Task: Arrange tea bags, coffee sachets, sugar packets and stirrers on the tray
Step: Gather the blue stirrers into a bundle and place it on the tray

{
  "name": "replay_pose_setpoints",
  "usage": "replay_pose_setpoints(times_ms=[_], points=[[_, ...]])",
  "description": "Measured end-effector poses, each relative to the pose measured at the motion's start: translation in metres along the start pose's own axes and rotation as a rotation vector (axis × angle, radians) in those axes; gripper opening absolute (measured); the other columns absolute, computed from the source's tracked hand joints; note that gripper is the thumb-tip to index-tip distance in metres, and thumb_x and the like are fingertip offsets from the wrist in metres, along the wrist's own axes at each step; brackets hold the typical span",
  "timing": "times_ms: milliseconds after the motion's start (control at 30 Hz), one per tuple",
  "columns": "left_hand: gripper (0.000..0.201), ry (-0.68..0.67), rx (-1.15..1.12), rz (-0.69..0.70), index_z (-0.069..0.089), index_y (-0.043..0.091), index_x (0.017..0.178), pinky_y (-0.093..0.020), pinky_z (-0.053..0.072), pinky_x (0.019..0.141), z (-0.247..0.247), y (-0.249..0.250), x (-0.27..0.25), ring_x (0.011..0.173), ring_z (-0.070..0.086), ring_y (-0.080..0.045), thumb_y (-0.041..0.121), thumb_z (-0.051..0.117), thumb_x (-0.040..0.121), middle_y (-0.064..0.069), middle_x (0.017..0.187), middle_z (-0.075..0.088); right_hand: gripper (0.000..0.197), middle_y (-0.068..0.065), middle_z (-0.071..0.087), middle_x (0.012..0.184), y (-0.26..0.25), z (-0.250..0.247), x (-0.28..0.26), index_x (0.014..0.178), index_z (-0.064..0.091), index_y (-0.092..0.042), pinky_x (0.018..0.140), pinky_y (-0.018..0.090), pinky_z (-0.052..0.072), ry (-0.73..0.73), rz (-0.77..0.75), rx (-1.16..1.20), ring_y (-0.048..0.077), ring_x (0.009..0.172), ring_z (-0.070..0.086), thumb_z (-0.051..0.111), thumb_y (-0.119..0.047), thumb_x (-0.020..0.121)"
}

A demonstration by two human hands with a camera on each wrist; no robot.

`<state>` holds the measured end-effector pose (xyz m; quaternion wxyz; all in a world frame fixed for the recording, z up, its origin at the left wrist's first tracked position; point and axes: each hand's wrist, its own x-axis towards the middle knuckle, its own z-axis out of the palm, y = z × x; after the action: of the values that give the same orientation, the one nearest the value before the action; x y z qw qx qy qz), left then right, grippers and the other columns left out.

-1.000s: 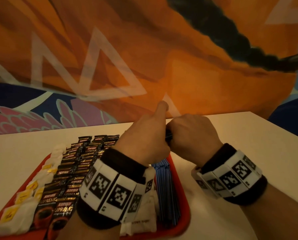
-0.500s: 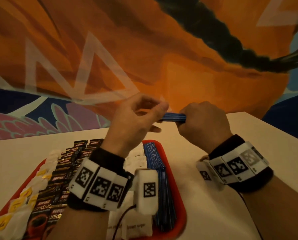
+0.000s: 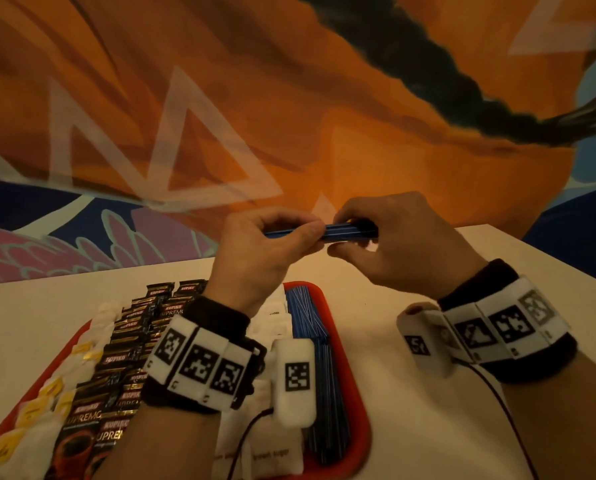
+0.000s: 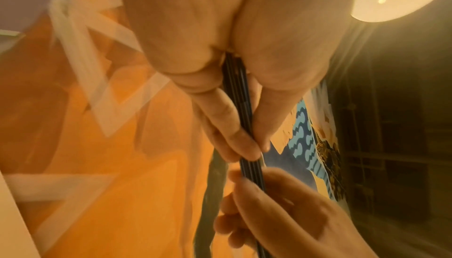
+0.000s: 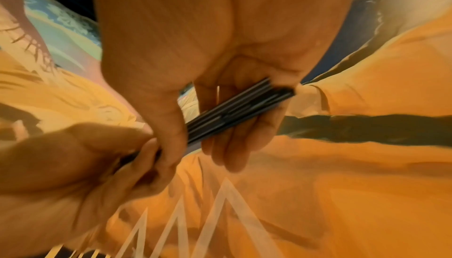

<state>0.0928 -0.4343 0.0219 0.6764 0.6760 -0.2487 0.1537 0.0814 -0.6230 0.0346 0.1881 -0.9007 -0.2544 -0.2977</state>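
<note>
A big painted wall (image 3: 289,116), mostly orange, stands behind a pale worktop (image 3: 410,393). On the worktop sits a red tray (image 3: 357,441). The tray is full of rows. White tea bags (image 3: 40,420) with yellow tags lie along its left side. Next come dark coffee sachets (image 3: 123,344), then white sugar packets (image 3: 272,455), then a stack of blue stirrers (image 3: 324,386) along the right side.

Both hands are up in the air above the far end of the tray. The left hand (image 3: 255,251) and the right hand (image 3: 407,244) hold one small bundle of blue stirrers (image 3: 341,231) between them, and it lies nearly flat. The left fingers (image 4: 227,125) are curled and pinch one end, with the thumb on one side. The right fingers (image 5: 234,140) are bent around the other end, with the thumb pressing across it. Both hands close tight on the bundle. The bundle does not touch the tray.

Each wrist wears a black band (image 3: 220,317) with white marker blocks.
</note>
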Motion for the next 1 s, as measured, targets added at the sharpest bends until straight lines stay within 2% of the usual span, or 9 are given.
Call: replay_pose_setpoints(times_ms=[100,233,333,567,733,800,867,933,1000], points=[[0.013,0.041,-0.12,-0.028,0.073,0.009,0.081,-0.025,0.058,0.07,-0.008,0.0,0.002,0.076,0.074,-0.026,0.017,0.075,0.07,-0.006,0.079,0.074,0.041,-0.014,0.067,0.097,0.01,-0.006,0.002,0.104,0.067,-0.025,0.077,0.016,0.052,0.17,0.012,0.17,-0.002,0.086,0.062,0.06,-0.058,0.081],[0.01,0.032,-0.196,-0.038,0.073,0.011,0.078,-0.023,0.057,0.069,-0.011,0.0,0.004,0.07,0.072,-0.02,0.015,0.075,0.069,-0.005,0.076,0.074,0.05,0.002,0.07,0.109,0.01,0.0,0.007,0.104,0.066,-0.02,0.096,0.046,0.052,0.413,0.267,0.866,0.017,0.106,0.065,0.045,-0.063,0.09],[0.011,-0.025,-0.184,-0.04,0.073,0.01,0.076,-0.024,0.058,0.07,0.002,0.001,0.0,0.075,0.072,-0.021,0.017,0.074,0.068,-0.006,0.078,0.072,0.049,0.008,0.071,0.114,-0.009,0.012,0.007,0.107,0.065,-0.012,0.1,0.045,0.05,0.327,0.333,1.195,0.021,0.11,0.066,0.035,-0.05,0.097],[0.022,-0.014,-0.119,-0.02,0.068,0.007,0.077,-0.025,0.059,0.067,0.015,0.006,-0.005,0.08,0.074,-0.021,0.028,0.069,0.074,-0.005,0.08,0.071,0.025,0.006,0.072,0.102,-0.019,0.022,0.004,0.101,0.065,-0.01,0.087,0.033,0.057,0.3,0.191,0.94,0.016,0.097,0.07,0.05,-0.03,0.098],[0.034,0.053,-0.085,-0.053,0.059,0.005,0.077,-0.027,0.058,0.062,0.014,0.006,-0.003,0.073,0.072,-0.02,0.039,0.063,0.078,-0.009,0.078,0.067,0.046,-0.019,0.068,0.102,-0.012,0.001,0.002,0.109,0.063,-0.032,0.079,0.011,0.051,-0.08,0.053,0.576,-0.006,0.095,0.065,0.073,-0.049,0.067],[0.04,0.066,-0.104,-0.087,0.056,0.002,0.079,-0.027,0.059,0.058,0.018,0.005,-0.003,0.068,0.072,-0.021,0.042,0.06,0.079,-0.013,0.078,0.065,0.046,-0.015,0.07,0.092,-0.012,-0.004,0.0,0.104,0.065,-0.035,0.07,0.017,0.056,-0.247,0.13,0.41,-0.003,0.081,0.068,0.076,-0.053,0.064],[0.046,0.105,-0.03,-0.084,0.056,0.0,0.085,-0.028,0.058,0.053,0.022,0.003,-0.004,0.06,0.07,-0.02,0.046,0.055,0.085,-0.021,0.079,0.065,0.025,-0.008,0.071,0.073,-0.01,-0.002,-0.001,0.096,0.069,-0.032,0.055,0.024,0.056,-0.323,0.21,0.301,0.004,0.057,0.067,0.077,-0.044,0.075],[0.041,0.196,0.113,-0.028,0.053,0.005,0.087,-0.027,0.051,0.043,0.022,-0.001,-0.003,0.051,0.063,-0.016,0.043,0.047,0.098,-0.019,0.073,0.062,0.007,-0.009,0.065,0.062,-0.009,0.003,0.0,0.095,0.072,-0.032,0.052,0.027,0.051,-0.254,0.202,0.142,0.007,0.051,0.061,0.07,-0.035,0.089],[0.036,0.317,0.268,0.058,0.048,0.014,0.079,-0.025,0.041,0.042,0.019,-0.005,0.0,0.049,0.053,-0.012,0.036,0.04,0.106,-0.01,0.066,0.053,0.011,-0.011,0.062,0.068,-0.007,0.009,0.002,0.098,0.074,-0.032,0.058,0.034,0.051,-0.173,0.134,0.007,0.011,0.059,0.057,0.065,-0.03,0.093]])
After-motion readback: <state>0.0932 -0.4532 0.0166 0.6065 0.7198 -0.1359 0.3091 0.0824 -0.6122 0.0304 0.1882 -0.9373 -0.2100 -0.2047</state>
